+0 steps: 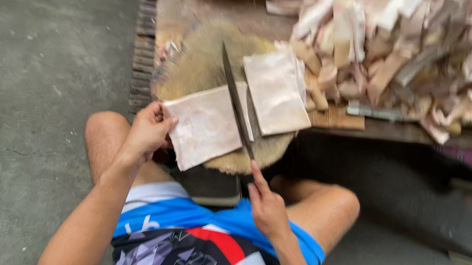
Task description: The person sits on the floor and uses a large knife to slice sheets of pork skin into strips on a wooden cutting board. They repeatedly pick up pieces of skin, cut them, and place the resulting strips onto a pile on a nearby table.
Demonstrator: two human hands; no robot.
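A pale, pinkish-white slab of pork skin lies flat on a round wooden chopping block, its near corner hanging over the block's edge. It is roughly rectangular, smooth and faintly mottled. A second slab of the same look lies on the far-right part of the block, just beside the first.

The left hand is closed on the near-left edge of the first slab, thumb on top. The right hand is wrapped around the handle of a long, dark knife, forefinger stretched toward the blade; the blade lies between the two slabs.

Beyond the block, on a low wooden bench, a loose heap of cut strips spreads to the right. No container shows.
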